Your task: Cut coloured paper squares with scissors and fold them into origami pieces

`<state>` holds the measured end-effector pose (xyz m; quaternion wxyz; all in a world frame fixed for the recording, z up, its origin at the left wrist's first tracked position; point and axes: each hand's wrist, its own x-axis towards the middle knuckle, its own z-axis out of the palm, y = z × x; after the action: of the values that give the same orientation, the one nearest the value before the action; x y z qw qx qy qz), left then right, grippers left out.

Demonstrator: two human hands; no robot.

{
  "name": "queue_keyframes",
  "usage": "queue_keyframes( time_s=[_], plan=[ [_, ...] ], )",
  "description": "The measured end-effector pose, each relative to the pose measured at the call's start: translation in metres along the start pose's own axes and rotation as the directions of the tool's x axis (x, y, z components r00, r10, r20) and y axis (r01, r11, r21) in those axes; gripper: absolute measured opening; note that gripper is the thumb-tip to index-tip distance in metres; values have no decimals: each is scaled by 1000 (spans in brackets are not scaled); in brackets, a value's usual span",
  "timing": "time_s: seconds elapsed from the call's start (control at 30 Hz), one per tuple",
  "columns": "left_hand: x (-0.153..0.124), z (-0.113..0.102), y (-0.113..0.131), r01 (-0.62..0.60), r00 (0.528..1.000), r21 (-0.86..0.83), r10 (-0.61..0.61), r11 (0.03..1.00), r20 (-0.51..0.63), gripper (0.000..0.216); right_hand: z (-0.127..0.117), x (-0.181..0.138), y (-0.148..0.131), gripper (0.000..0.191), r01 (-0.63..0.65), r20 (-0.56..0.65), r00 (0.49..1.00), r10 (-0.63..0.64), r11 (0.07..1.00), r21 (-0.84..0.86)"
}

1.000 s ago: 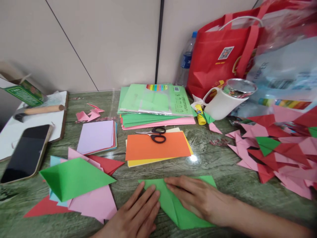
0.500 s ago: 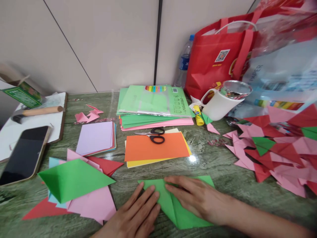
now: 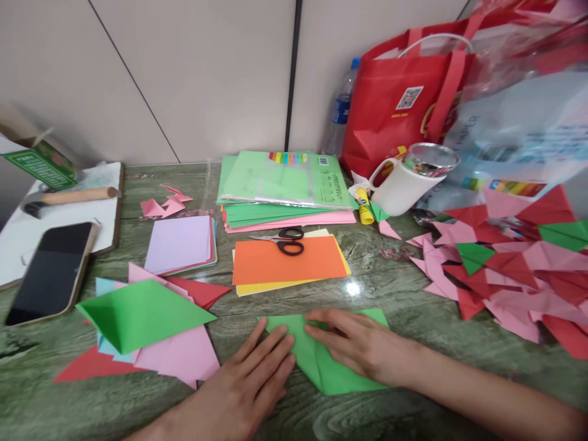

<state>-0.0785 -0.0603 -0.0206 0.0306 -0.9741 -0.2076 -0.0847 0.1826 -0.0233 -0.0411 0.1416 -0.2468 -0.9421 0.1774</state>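
Observation:
A partly folded sheet of green paper (image 3: 321,367) lies on the table in front of me, a crease running down its middle. My left hand (image 3: 257,373) rests flat with fingers spread over its left corner. From the right, my right hand (image 3: 362,343) presses its fingertips on the paper's upper part, palm over the right side; the fingers are stretched out. Left of my hands is a loose pile with a folded green piece (image 3: 147,315) on top of pink paper (image 3: 184,355) and red paper (image 3: 96,364).
Scissors (image 3: 289,241) lie on orange paper (image 3: 285,263). Behind are packed green sheets (image 3: 285,180), a glue stick (image 3: 364,206) and a white mug (image 3: 404,187). Many folded pieces (image 3: 505,263) heap at right. A phone (image 3: 52,272) and a hammer (image 3: 68,197) lie left.
My view has tilted slightly, so the table's things sit a little higher. My left hand shows more of its wrist. Both hands remain on the green paper, which keeps its shape.

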Motion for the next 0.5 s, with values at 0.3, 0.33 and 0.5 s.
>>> queue_keyframes(
  time_s=[0.3,0.33,0.5],
  plan=[
    [0,4,-1,9,1000,-51,-9,999,-16,39,0,-1,0,32,17,-15,1000,-18,998,-59],
    [0,5,-1,10,1000,-58,-11,998,-15,39,0,-1,0,32,15,-12,1000,-16,998,-58],
    [0,5,0,16,1000,-60,-15,998,19,40,-1,-1,-1,30,10,-15,1000,-11,998,-67]
  ],
)
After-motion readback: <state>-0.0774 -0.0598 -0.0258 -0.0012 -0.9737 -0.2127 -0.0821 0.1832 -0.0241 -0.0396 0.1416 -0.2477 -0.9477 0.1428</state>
